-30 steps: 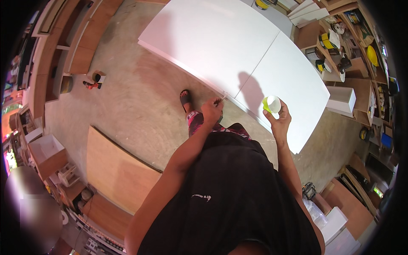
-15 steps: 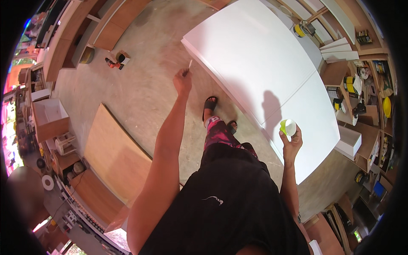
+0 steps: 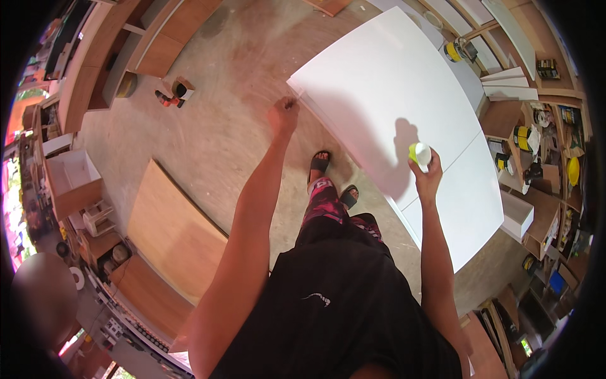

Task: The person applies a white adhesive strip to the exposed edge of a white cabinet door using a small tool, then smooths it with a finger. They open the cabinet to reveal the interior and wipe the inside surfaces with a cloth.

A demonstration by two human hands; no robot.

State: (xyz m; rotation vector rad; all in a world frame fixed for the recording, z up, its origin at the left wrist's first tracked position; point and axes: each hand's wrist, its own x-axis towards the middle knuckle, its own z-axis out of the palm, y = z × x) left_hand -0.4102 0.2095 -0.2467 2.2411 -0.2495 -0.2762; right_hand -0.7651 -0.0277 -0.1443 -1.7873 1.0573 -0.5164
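My left hand [image 3: 284, 115] is closed around a small, thin, pale-tipped tool [image 3: 299, 97]; its exact kind is too small to make out. The tip is close to the far left corner of a large white panel [image 3: 379, 69], and I cannot tell whether it touches. Over the panel's right part, my right hand [image 3: 429, 181] grips a small green and white cup [image 3: 419, 153], whose white opening faces up. The hand casts a shadow on the white surface beside the cup.
A tan wooden board [image 3: 170, 227] lies at the left. Farther off, an orange and black power tool [image 3: 166, 98] rests on the concrete floor [image 3: 214, 126]. Shelving with tubs and tools [image 3: 522, 139] lines the right. Wooden cabinets [image 3: 170, 44] stand far left. A blurred round shape [image 3: 44, 287] is at lower left.
My left hand has moved right, bringing the tool to the panel's corner. My right hand has gone farther forward with the cup. The view has shifted a little.
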